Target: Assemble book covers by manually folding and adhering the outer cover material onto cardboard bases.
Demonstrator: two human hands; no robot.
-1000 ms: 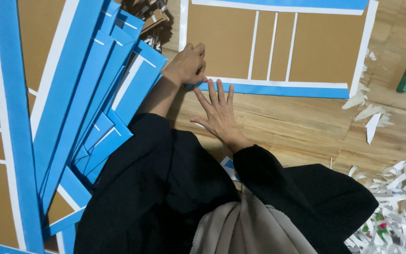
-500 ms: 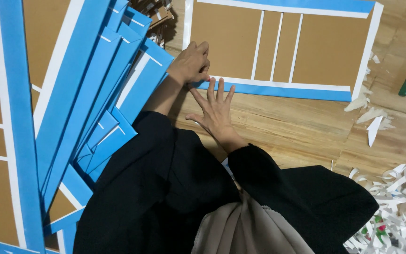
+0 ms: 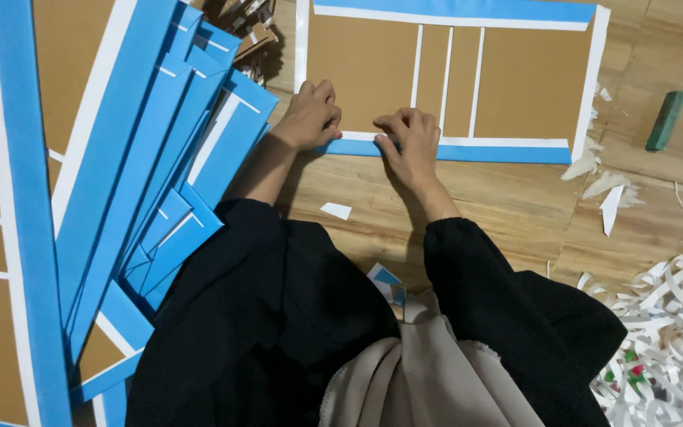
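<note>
Cardboard panel [image 3: 373,71] fills the upper middle of the frame, flat on the wooden floor [image 3: 499,205]: brown, with thin white strips dividing it into sections, a white border, and a blue band [image 3: 484,152] along its near edge and another along its far edge. Blue-covered boards [image 3: 136,174] lie stacked and fanned at the left, white-edged, leaning over more brown cardboard at the far left. Paper shreds [image 3: 666,316], white, pile at the lower right; a few larger white scraps [image 3: 610,198] lie just right of the panel. A green block [image 3: 666,120] sits well apart at the upper right.

Left hand [image 3: 310,117] rests on the panel's near left corner, fingers curled tight, knuckles up, pressing the edge. Right hand [image 3: 409,141] sits just beside it, fingers bent and close together, tips on the blue band where it meets the white strip. Neither hand holds anything loose.
</note>
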